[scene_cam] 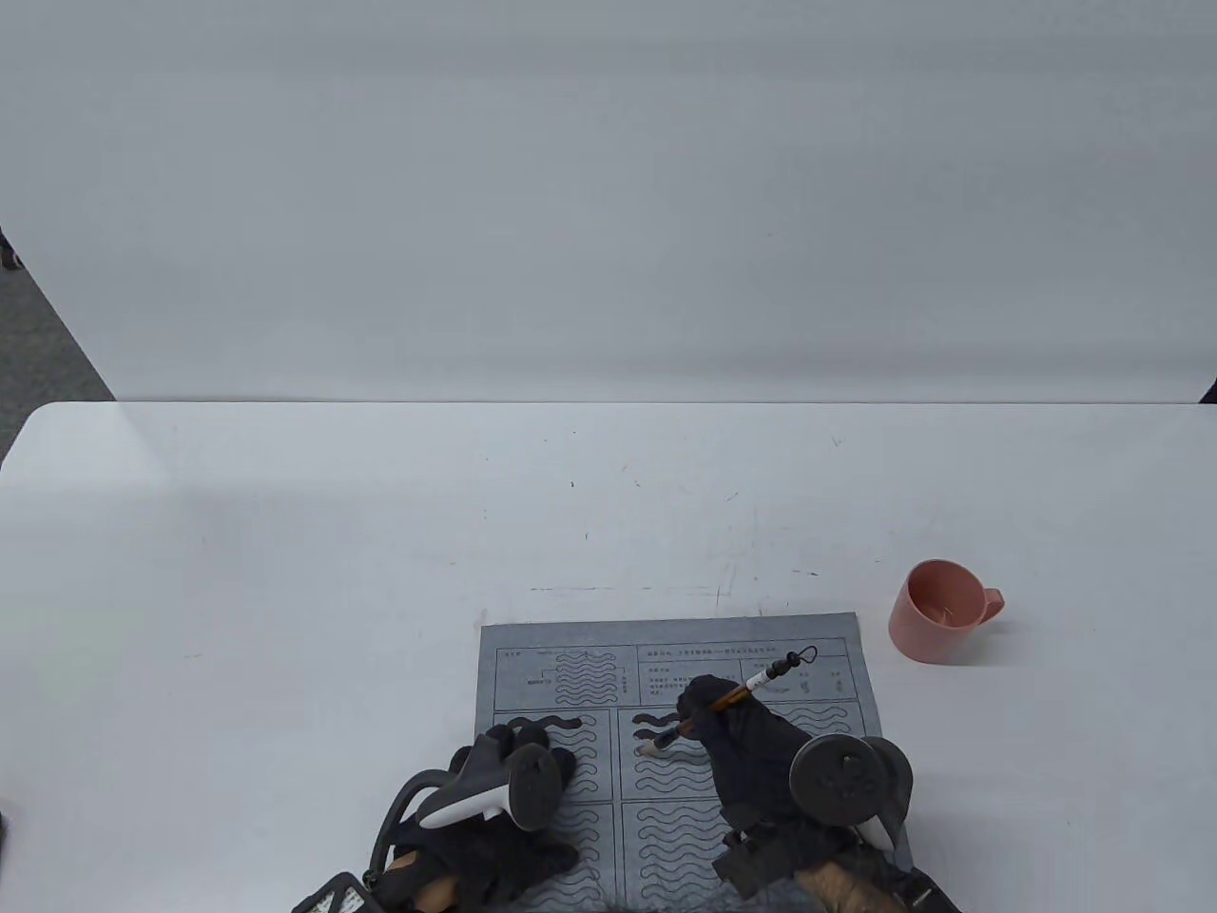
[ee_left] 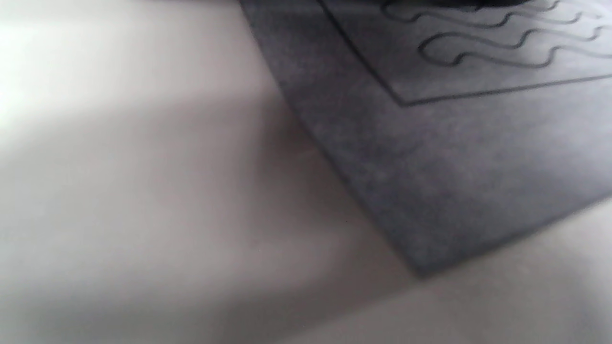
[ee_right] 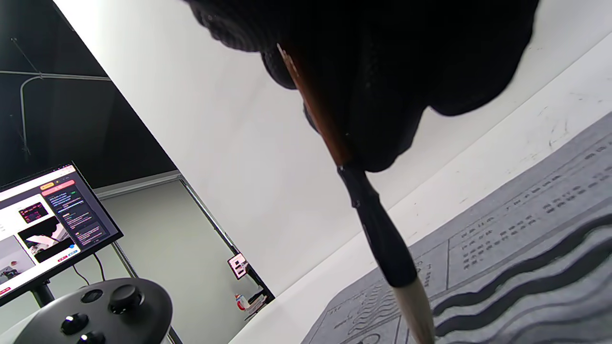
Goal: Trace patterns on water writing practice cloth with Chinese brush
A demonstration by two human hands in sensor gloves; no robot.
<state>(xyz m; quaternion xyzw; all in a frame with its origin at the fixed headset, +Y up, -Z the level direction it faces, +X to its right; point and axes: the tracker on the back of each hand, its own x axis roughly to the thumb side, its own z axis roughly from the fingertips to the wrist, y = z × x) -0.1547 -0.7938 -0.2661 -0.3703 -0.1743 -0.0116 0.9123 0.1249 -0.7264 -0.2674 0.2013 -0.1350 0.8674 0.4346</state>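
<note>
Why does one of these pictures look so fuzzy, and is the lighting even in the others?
Left wrist view: soft and out of focus, the cloth too close, with a bright patch at the upper left. Right wrist view: the brush fairly sharp, but the right hand is a dark, featureless mass. Table view: even light, soft shadow beside the cup.

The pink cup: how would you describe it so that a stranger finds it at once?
On the white table, look right of the grey practice cloth, past its far right corner. The pink cup stands there alone, upright, its handle pointing right; it is the only coloured thing.
</note>
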